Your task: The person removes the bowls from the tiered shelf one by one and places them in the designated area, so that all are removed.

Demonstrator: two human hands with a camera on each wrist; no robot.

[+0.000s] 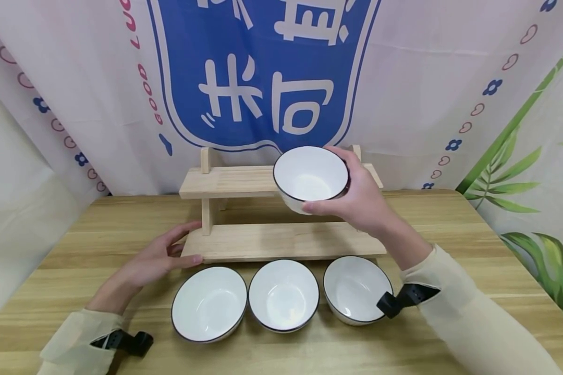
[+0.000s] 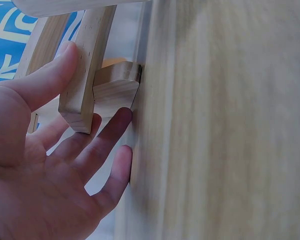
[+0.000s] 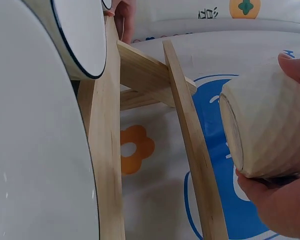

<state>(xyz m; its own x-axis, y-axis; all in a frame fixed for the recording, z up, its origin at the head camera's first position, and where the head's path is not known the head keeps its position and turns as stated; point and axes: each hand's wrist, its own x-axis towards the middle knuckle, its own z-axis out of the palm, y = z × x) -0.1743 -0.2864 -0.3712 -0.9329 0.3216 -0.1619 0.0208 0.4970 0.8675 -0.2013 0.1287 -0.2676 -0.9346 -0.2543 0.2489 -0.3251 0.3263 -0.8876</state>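
Observation:
My right hand [image 1: 363, 200] grips a white bowl [image 1: 309, 172] with a dark rim, thumb at the near side and fingers round the far right. The bowl is held tilted over the upper board of a two-tier wooden shelf [image 1: 281, 242]. From the right wrist view, the bowl [image 3: 270, 120] shows a faceted outer wall. My left hand [image 1: 152, 258] is at the left end of the lower board. In the left wrist view its thumb lies along one side of the board's end [image 2: 80, 95], the fingers bent round the other.
In front of the shelf stand three more dark-rimmed white bowls in a row: a left bowl [image 1: 209, 304], a middle bowl [image 1: 283, 295] and a right bowl [image 1: 354, 286]. A printed cloth [image 1: 403, 104] hangs behind the wooden table [image 1: 450, 250].

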